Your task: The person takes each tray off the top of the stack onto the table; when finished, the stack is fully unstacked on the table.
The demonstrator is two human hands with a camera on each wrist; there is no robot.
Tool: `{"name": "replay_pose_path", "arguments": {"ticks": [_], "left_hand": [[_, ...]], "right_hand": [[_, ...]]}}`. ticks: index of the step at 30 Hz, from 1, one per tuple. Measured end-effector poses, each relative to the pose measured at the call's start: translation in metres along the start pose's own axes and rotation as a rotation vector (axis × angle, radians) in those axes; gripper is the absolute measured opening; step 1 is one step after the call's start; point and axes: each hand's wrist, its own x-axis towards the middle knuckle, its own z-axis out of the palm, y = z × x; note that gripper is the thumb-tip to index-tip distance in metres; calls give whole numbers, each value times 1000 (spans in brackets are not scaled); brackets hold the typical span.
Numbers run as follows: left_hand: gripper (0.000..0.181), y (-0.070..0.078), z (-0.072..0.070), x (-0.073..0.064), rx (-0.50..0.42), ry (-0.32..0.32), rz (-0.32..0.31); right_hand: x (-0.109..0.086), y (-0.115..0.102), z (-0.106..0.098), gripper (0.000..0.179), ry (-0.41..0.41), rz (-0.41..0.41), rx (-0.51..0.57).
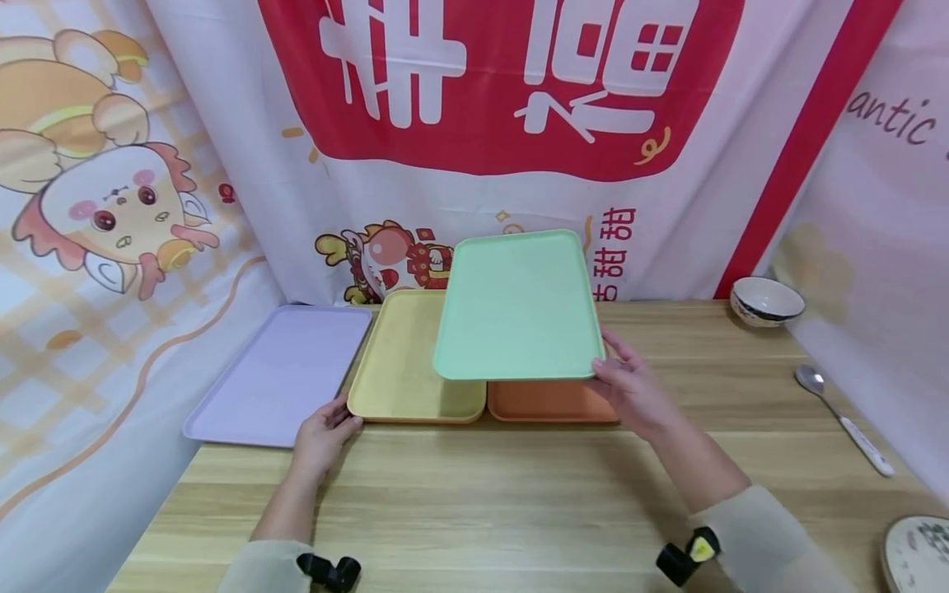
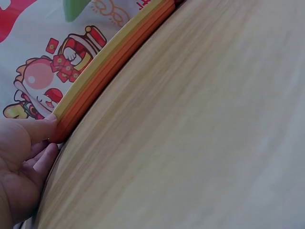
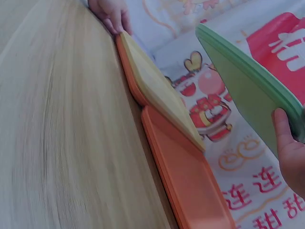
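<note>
My right hand grips a light green tray by its near right corner and holds it raised and tilted. Beneath the green tray lies an orange tray, partly hidden in the head view. To its left, a yellow tray sits on another orange tray, whose edge shows below the yellow rim. My left hand pinches the near left corner of these two stacked trays, thumb against the yellow rim. A lilac tray lies flat left of them, beside the left hand.
A patterned bowl stands at the back right of the wooden table. In front of it lie a spoon with a white handle and, near the right edge, a patterned plate. Printed curtains hang behind the table and at its sides.
</note>
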Motion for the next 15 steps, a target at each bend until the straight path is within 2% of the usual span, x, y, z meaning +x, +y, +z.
{"name": "replay_pose_path", "arguments": {"ticks": [5, 15], "left_hand": [[60, 0, -1, -1, 28, 1, -4], [60, 0, -3, -1, 40, 2, -8]], "right_hand": [[-22, -23, -29, 45, -67, -88, 59], [-58, -59, -89, 51, -110, -157, 76]]}}
